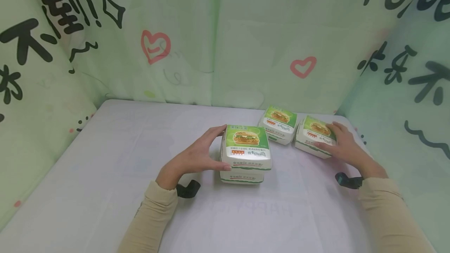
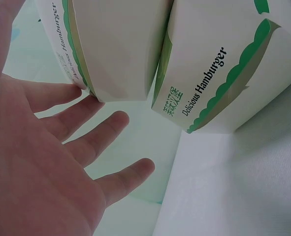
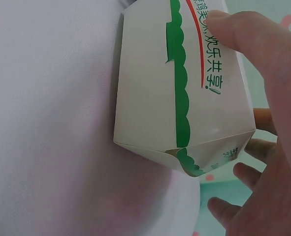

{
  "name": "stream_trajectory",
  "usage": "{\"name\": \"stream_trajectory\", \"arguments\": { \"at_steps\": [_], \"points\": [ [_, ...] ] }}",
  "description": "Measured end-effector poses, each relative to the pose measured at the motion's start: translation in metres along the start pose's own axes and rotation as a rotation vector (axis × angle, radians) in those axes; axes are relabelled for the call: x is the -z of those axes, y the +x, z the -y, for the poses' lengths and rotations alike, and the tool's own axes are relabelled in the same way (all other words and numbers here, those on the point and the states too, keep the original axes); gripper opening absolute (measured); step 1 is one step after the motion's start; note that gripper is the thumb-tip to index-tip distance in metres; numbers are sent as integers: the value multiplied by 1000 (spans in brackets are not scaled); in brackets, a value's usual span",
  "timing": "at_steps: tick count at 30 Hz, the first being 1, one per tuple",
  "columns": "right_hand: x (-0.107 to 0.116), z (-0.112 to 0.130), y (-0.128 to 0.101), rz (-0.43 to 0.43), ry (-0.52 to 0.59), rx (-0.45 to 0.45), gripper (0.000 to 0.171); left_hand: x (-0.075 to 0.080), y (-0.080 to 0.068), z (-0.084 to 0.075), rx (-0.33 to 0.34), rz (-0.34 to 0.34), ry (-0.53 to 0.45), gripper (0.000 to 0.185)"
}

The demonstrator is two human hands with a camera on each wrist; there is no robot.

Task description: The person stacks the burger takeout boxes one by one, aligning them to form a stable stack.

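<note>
On a white table (image 1: 105, 175) ringed by green printed curtains (image 1: 218, 38), a person's left hand (image 1: 197, 157) cups the top box (image 1: 247, 146) of a two-high stack of hamburger boxes, thumb and fingers curled around its left side. The bottom box (image 1: 241, 177) sits squarely beneath. The right hand (image 1: 342, 143) grasps a third box (image 1: 313, 136) (near the far right corner), just beside a fourth box (image 1: 279, 124).
</note>
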State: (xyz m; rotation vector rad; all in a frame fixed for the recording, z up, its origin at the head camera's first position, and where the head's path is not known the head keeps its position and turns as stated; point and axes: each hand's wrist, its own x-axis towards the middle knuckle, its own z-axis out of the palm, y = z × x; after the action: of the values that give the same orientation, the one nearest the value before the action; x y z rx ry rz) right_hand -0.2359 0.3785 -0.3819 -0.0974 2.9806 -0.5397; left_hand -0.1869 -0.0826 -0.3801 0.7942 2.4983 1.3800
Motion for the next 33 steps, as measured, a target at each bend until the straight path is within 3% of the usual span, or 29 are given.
{"name": "stream_trajectory", "arguments": {
  "at_steps": [21,33],
  "points": [
    [-1,-3,-8,10,58,-1,103,1,-2,0,16,-4,-17,111],
    [6,-6,-13,-93,40,61,95,2,-2,1,36,0,-28,112]
  ]
}}
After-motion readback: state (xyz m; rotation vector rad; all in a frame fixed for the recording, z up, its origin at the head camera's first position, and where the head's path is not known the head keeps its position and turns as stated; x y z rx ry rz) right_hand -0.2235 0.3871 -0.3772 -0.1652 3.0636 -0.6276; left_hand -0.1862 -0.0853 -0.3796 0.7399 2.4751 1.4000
